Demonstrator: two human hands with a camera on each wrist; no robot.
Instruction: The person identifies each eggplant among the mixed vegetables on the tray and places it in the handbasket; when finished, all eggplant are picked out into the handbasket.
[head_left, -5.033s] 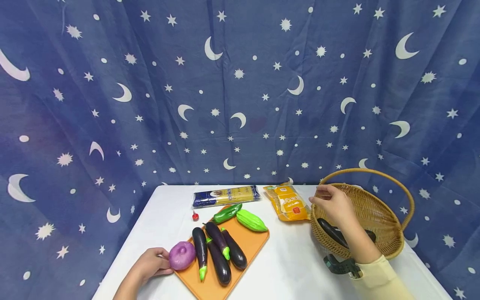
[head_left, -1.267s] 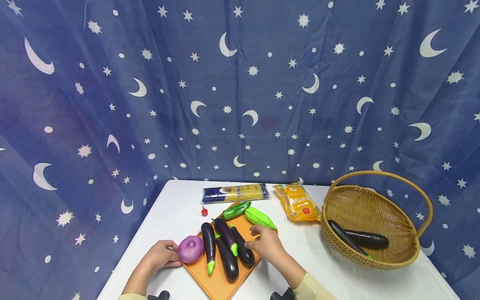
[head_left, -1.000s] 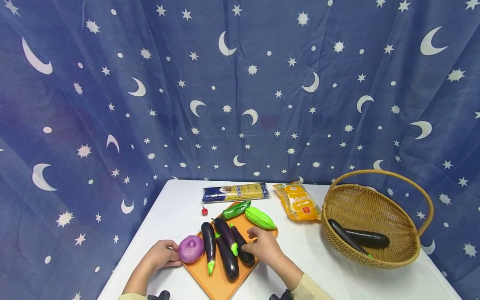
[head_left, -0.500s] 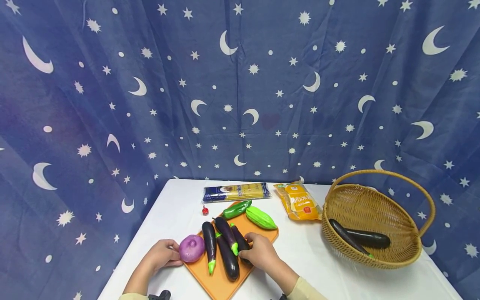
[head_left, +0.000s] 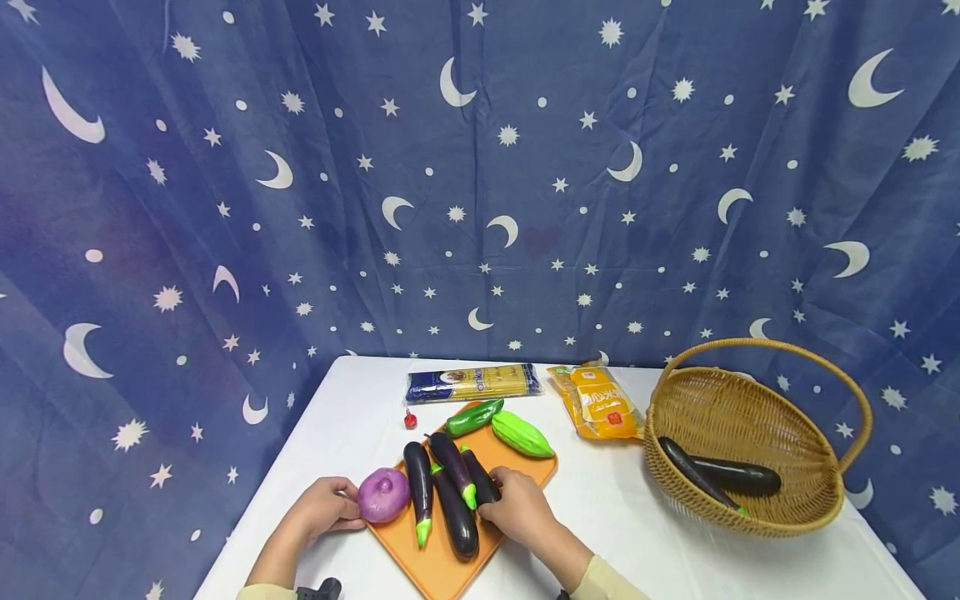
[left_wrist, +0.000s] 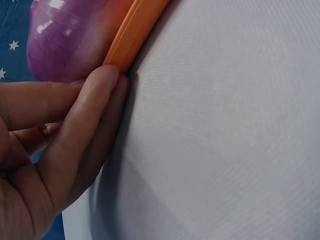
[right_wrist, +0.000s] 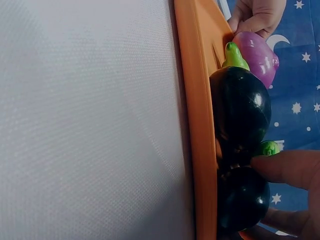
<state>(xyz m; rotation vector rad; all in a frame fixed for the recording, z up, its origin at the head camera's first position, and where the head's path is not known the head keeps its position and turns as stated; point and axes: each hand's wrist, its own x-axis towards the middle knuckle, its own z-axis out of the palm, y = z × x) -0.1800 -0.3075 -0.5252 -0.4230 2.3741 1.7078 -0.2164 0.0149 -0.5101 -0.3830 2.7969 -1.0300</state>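
Right wrist alone shows held eggplant (right_wrist: 244, 200) end-on.

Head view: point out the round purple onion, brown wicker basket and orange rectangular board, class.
Round purple onion (head_left: 384, 502), head view: below its nub.
Brown wicker basket (head_left: 735, 408), head view: bare inner wall.
Orange rectangular board (head_left: 437, 577), head view: bare near end.

White table (head_left: 592, 533), board (head_left: 438, 575), packets (head_left: 474, 383), red trinket (head_left: 410, 422), basket (head_left: 727, 400)

I see the rightmost glossy dark eggplant (head_left: 483, 483) lying on the orange board (head_left: 427, 573), the purple onion (head_left: 383, 495) at the board's left corner.
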